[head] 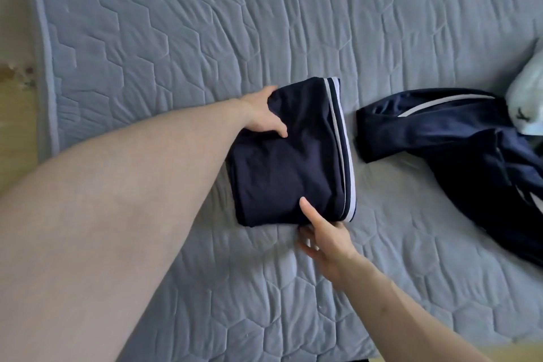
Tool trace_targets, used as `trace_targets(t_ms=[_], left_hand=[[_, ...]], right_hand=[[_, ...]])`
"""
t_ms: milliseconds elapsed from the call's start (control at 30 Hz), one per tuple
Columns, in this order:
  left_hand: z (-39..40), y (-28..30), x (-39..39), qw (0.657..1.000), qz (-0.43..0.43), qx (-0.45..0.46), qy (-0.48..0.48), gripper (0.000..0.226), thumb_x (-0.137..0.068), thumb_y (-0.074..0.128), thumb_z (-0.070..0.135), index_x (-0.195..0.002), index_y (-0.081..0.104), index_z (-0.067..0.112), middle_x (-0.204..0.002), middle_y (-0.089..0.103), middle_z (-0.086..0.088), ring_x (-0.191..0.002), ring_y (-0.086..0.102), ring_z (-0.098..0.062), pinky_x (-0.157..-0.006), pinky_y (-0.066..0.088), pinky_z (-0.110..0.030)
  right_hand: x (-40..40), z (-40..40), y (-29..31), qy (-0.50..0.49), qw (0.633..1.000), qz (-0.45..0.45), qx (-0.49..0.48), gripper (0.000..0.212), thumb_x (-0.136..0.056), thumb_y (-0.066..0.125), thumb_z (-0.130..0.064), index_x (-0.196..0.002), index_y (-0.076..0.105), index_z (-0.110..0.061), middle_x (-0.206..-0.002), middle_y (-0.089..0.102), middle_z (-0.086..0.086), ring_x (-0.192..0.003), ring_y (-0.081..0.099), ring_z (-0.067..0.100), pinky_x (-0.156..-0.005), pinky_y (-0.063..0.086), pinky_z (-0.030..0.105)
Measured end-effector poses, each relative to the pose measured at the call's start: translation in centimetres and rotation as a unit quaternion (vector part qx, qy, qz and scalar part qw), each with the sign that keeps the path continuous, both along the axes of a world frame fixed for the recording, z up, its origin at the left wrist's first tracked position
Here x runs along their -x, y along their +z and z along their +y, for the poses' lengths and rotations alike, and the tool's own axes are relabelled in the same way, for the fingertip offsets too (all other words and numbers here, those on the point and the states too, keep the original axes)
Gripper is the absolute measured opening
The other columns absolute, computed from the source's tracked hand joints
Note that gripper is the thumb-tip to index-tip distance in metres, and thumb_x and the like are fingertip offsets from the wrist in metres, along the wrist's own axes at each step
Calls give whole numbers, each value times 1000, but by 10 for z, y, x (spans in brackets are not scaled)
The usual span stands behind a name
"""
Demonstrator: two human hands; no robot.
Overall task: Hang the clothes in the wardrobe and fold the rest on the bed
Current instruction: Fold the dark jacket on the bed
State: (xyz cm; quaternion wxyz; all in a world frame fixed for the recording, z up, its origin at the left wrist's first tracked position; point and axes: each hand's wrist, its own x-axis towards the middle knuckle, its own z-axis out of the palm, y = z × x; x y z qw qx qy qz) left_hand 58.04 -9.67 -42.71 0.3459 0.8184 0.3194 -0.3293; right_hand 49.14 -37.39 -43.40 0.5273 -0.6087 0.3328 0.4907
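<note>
Big grey quilted mattress (205, 23) fills the room. On the right lies a crumpled navy tracksuit jacket with white stripes (458, 138), a pale garment (526, 103) beside it. Mid-bed sits a folded navy garment with white stripes (288, 156) (pretty tidy), left hand (261, 114) pinching its far-left corner, right hand (326, 241) gripping the near edge.

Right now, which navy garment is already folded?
The navy garment with white stripes under both hands, a neat rectangle. The other navy garment, to its right, lies crumpled and untouched.
</note>
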Motion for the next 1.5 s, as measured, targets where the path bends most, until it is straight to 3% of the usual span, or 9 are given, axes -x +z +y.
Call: trace_targets(t_ms=[133, 300, 500, 733, 900, 1000, 1133, 1267, 1500], left_hand=[[1, 0, 26, 995, 11, 42, 90, 74, -62, 89, 48, -128, 64, 27, -118, 71, 6, -101, 69, -17, -99, 53, -36], [-15, 35, 97, 972, -5, 63, 225, 73, -52, 87, 54, -115, 71, 20, -109, 74, 2, -97, 70, -20, -95, 56, -38], [-73, 143, 183, 868, -99, 164, 458, 60, -49, 90, 42, -103, 78, 18, -98, 80, 0, -98, 75, -26, -94, 58, -47], [-161, 338, 269, 780, -180, 163, 577, 62, -54, 88, 35, -112, 71, 20, -103, 79, 3, -99, 76, -20, -80, 60, -37], [-213, 455, 333, 758, -214, 74, 612, 80, -58, 85, 49, -131, 54, 38, -119, 70, 22, -108, 68, -3, -97, 53, -36], [-238, 507, 373, 725, -281, 50, 627, 88, -66, 83, 46, -143, 40, 44, -119, 61, 40, -109, 62, 12, -94, 52, -25], [-254, 557, 430, 673, -362, 27, 645, 88, -83, 78, 26, -146, 26, 59, -136, 54, 32, -120, 56, 12, -93, 52, -15], [-253, 594, 501, 639, -397, -1, 659, 99, -91, 72, 7, -155, 11, 54, -135, 52, 38, -114, 56, 19, -80, 48, -2], [-213, 654, 653, 570, -463, -57, 676, 93, -93, 67, -1, -151, 18, 54, -127, 60, 38, -116, 59, 12, -81, 50, -5]], right_hand=[[-7, -14, -5, -39, 999, -17, -22, 47, -84, 85, -29, -125, 60, -28, -124, 72, 0, -98, 72, 23, -93, 60, 53], [-38, -27, 27, -46, 997, -57, -9, 33, -90, 74, -27, -121, 62, -28, -115, 72, -2, -96, 69, 23, -81, 59, 44], [-60, -37, 125, 70, 991, -109, -30, 10, -87, 73, -39, -98, 72, -39, -96, 76, -9, -74, 69, 11, -63, 54, 31], [-44, -50, 303, 238, 957, -129, -104, 63, -67, 85, -55, -121, 66, -30, -111, 78, -9, -99, 75, 8, -86, 55, 32], [-7, -65, 413, 332, 919, -151, -150, 89, -47, 95, -67, -123, 63, -34, -113, 77, -11, -104, 75, 10, -90, 56, 34], [22, -66, 462, 368, 898, -156, -184, 84, -51, 96, -64, -122, 64, -33, -114, 77, -9, -105, 75, 13, -90, 57, 34], [67, -50, 514, 416, 866, -167, -222, 69, -60, 95, -55, -119, 65, -34, -113, 78, -8, -104, 75, 14, -88, 58, 35], [128, -13, 559, 456, 829, -193, -260, 55, -63, 93, -50, -112, 69, -41, -111, 78, -8, -101, 76, 13, -76, 61, 25], [281, 79, 620, 506, 772, -201, -328, 61, -60, 92, -51, -115, 68, -38, -112, 78, -4, -102, 76, 18, -90, 59, 40]])
